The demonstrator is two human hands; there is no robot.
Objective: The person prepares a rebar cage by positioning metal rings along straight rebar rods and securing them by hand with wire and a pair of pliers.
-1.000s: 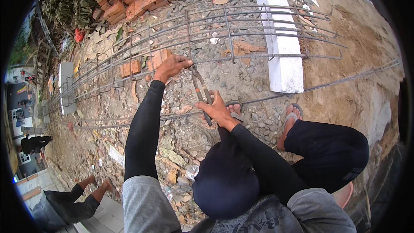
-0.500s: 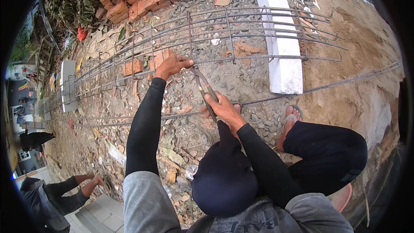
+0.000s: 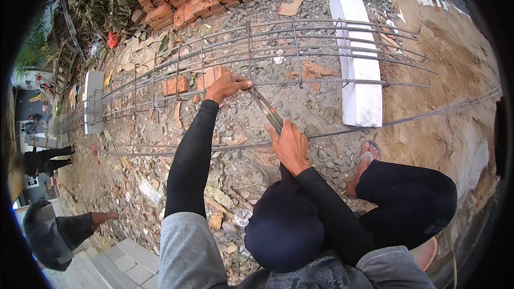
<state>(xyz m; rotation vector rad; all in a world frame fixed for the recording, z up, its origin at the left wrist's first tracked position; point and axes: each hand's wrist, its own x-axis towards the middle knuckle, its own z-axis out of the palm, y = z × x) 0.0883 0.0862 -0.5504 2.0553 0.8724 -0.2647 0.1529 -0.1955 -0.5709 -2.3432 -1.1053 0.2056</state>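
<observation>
A long rebar cage (image 3: pixel 297 53) of bars and stirrups stretches from left to right ahead of me. My left hand (image 3: pixel 229 86) is closed at the near bar, its thumb and fingers pinched beside a stirrup joint; what they pinch is too small to make out. Gripped in my right hand (image 3: pixel 292 147) are steel pincers (image 3: pixel 266 109) with dark handles. Their jaws meet the joint right by my left fingertips, and the handles lie close together, partly hidden under my right hand.
White blocks (image 3: pixel 363 99) (image 3: pixel 93 101) hold up the cage. Loose long bars (image 3: pixel 417 120) lie on the rubble between the cage and my feet. Stacked red bricks (image 3: pixel 209 0) stand at the far side. A person (image 3: pixel 59 235) is at the lower left, near paving (image 3: pixel 126 262).
The pincers' handles have come together, and my right hand has turned over them. My left hand stays at the joint. At the lower left, the person's legs have shifted.
</observation>
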